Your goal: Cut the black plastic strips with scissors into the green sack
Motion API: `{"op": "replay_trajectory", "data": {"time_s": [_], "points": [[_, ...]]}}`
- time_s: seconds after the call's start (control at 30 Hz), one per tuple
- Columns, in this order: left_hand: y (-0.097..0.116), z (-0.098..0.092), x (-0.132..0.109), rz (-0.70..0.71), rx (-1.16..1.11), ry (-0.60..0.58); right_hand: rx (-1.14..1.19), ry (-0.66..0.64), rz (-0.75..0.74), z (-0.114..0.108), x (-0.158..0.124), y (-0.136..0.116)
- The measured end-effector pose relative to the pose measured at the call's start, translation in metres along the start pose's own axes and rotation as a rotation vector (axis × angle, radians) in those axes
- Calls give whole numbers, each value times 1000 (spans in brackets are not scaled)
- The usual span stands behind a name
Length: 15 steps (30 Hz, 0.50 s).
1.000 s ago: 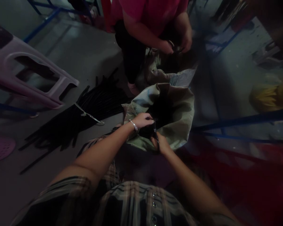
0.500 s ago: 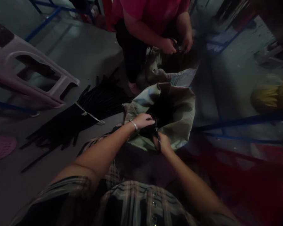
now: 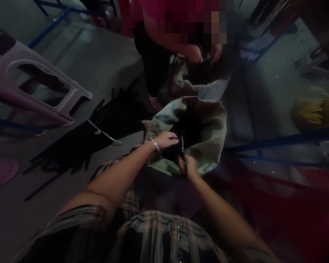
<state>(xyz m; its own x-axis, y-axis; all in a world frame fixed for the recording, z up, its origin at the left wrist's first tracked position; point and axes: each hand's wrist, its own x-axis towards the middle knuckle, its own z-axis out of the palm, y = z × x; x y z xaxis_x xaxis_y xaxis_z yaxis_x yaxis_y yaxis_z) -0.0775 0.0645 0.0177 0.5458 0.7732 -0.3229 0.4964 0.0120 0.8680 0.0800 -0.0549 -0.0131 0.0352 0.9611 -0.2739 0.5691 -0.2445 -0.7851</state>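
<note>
My right hand (image 3: 189, 166) is closed round the handles of black-handled scissors (image 3: 184, 157), whose blades point up over an open woven sack (image 3: 215, 128). Just left of the blades, my left hand (image 3: 166, 139), with a bracelet at its wrist, is pinched at the fingertips over the sack's mouth. What it holds is too dark and small to make out. The inside of the sack is dark, and its contents cannot be told apart.
A tied bundle of long black strips (image 3: 79, 146) lies on the floor at left, beside a pink plastic stool (image 3: 52, 76). Across from me a person in a pink top works over a second sack (image 3: 192, 87). Blue metal bars (image 3: 285, 140) run at right.
The scissor blades stand slightly apart from my left fingertips now, where they were beside them before. The other person's hands have shifted a little.
</note>
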Motion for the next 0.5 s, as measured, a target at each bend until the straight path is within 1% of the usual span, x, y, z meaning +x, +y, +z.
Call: {"op": "replay_trajectory", "data": {"time_s": [0.1,0.2,0.37,0.5], "points": [[1,-1,-1,-15,-19,12,13,26,-3,-3,1,-1],[2,-3,-1,-26,-41,29,-20,24,3,-8,4,-4],[1,-2,0,-24,-106,75,-86,-114,56,-10,4,-7],[-1,0,3,-1,-71,108,-246,-143,-7,-6,2,-4]]}}
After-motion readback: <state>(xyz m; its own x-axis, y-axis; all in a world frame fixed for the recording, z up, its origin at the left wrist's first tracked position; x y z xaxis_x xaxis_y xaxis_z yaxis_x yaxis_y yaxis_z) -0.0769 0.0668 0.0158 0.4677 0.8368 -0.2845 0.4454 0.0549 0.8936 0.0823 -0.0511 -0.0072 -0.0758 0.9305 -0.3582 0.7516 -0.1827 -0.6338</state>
